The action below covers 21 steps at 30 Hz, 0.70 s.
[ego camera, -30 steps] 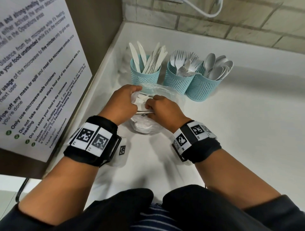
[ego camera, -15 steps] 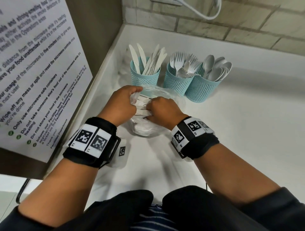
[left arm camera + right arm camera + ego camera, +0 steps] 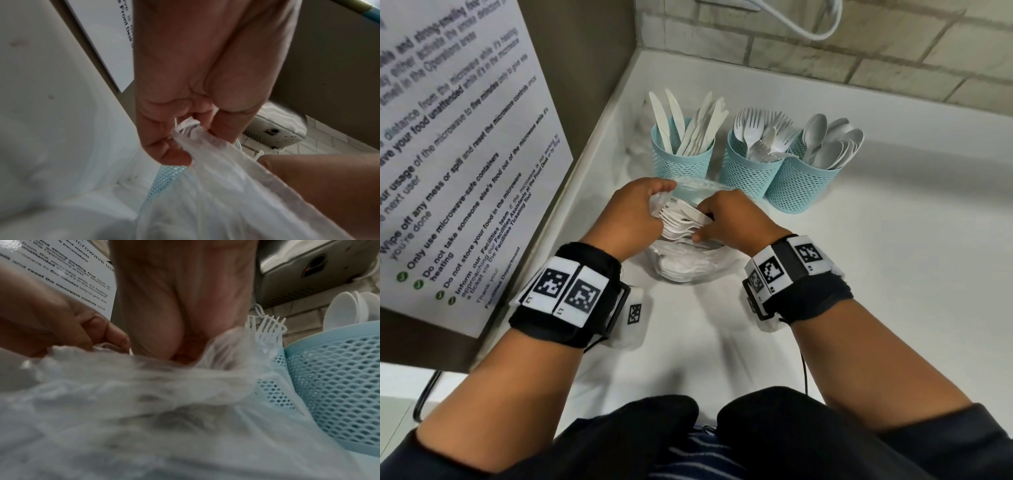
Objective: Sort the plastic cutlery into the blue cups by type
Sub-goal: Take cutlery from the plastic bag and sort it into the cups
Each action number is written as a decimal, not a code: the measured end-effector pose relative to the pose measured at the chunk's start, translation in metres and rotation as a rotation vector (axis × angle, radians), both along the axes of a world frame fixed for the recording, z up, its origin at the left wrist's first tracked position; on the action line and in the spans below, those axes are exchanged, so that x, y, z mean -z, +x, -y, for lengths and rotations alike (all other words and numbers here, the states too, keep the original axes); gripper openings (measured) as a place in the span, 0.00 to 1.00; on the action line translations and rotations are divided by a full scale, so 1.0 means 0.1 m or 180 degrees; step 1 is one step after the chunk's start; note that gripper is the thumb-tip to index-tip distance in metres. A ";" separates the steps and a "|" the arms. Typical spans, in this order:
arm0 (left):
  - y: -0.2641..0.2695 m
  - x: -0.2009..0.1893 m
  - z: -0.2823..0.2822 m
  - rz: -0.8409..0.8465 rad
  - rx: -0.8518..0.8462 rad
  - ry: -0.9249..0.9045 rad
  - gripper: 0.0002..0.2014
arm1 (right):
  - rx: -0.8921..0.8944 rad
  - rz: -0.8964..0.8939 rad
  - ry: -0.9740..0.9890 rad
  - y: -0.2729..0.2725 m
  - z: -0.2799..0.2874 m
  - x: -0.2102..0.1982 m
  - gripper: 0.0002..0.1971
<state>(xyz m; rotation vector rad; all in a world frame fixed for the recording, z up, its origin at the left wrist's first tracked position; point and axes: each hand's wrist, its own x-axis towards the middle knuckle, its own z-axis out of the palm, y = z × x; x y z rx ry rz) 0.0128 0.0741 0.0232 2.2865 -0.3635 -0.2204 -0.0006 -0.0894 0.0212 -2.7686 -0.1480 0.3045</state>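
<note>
- The white notice (image 3: 462,164) on the brown panel at the left carries microwave rules; legible lines include "Only use microwave-safe containers", "Do not take someone else's food out of the microwave" and "Thank you!" (the upper lines are cut off).
- Both wrist bands (image 3: 566,294) bear black-and-white square code tags.
- The left hand (image 3: 631,212) is curled, its fingertips (image 3: 174,155) pinching a bunched edge of the clear plastic bag (image 3: 688,263); the left wrist view shows the film gathered between thumb and fingers.
- The right hand (image 3: 732,219) is curled too, pinching the opposite edge of the bag; what its fingertips touch beyond the film I cannot tell.
- The hands sit knuckles-up, close together over the bag's mouth, forearms angled inward.
- Loose white cutlery (image 3: 681,219) lies inside the bag on the white counter (image 3: 893,274).
- Just behind stand three blue mesh cups: the knife cup (image 3: 681,161), the fork cup (image 3: 751,171) and the spoon cup (image 3: 801,185), the last two touching.
</note>
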 end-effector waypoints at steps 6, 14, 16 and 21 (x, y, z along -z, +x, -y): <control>0.02 0.02 -0.01 0.0002 -0.0024 -0.0059 0.30 | 0.0042 0.0117 -0.0003 0.01 -0.09 0.11 0.19; 0.02 0.00 0.01 0.0038 -0.0062 -0.0054 0.31 | 0.0094 0.0218 -0.0180 0.03 -0.13 0.18 0.20; 0.02 -0.01 0.01 0.0016 -0.0069 -0.0062 0.31 | 0.0141 0.0327 -0.0241 0.02 -0.15 0.20 0.18; 0.01 -0.03 0.01 0.0029 -0.0084 -0.0065 0.31 | 0.0180 0.0451 -0.0391 0.02 -0.17 0.20 0.17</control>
